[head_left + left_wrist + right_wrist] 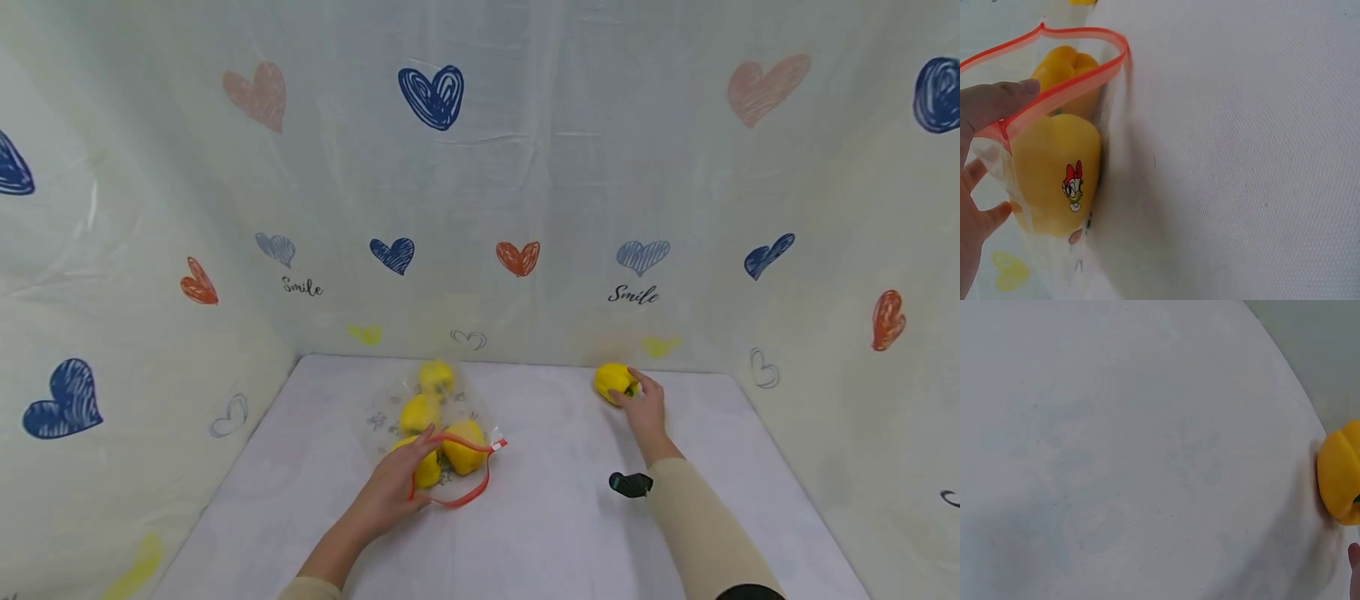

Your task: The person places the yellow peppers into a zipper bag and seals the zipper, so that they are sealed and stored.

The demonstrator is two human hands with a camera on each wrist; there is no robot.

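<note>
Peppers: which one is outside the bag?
The pepper by the right hand, off to the right; the other four peppers are inside the clear bag.

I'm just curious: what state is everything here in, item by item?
Bag: mouth open, peppers inside
Bagged peppers: four visible, whole-looking
Loose pepper: outside the bag, whole-looking
Left hand: holding the bag at its rim
Right hand: fingers at the loose pepper, grip unclear
Table: carrying the bag
Sheet: hung up, creased
</note>
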